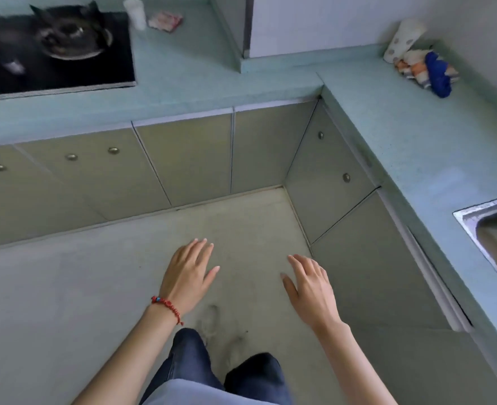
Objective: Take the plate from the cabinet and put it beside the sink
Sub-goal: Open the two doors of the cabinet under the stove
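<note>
Both our hands hover empty, fingers spread, left hand (187, 274) and right hand (310, 286); closed cabinet doors (183, 159) ahead, no plate visible, sink (472, 219) rightward

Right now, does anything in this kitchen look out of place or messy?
Mostly tidy. The crumpled blue and orange cloths lie heaped in the far corner of the pale green countertop, with a white spotted cup tilted against them. Cabinet doors are all shut; no plate shows.
</note>
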Motion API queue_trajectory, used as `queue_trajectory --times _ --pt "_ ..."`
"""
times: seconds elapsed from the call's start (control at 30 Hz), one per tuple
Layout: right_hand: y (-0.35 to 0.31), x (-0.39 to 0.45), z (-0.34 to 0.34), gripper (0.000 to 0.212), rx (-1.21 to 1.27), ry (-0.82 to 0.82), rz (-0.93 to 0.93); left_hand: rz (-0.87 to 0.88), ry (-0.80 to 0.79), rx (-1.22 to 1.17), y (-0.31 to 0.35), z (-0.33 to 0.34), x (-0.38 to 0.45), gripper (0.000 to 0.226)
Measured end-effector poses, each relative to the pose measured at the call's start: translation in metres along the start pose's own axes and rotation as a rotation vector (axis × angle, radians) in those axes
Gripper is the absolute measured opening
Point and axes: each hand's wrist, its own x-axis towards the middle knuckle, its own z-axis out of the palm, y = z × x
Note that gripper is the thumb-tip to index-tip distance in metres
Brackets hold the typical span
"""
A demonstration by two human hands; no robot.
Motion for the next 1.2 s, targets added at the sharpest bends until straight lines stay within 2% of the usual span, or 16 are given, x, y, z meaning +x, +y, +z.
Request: queue_trajectory --times 0.2,0.4,1.2 --pt "-0.046 0.013 0.012 0.047 0.014 -0.075 -0.182 -0.186 0.024 -0.005 -0.036 -0.008 -0.045 0.073" --pt "-0.099 0.023 0.021 0.046 0.038 -0.105 -0.316 -0.277 0.070 -0.004 -0.071 -0.016 -0.072 0.071" --pt "-0.328 0.105 0.078 0.056 0.046 -0.193 -0.465 -0.489 0.180 -0.085 -0.291 -0.072 -0.089 0.072"
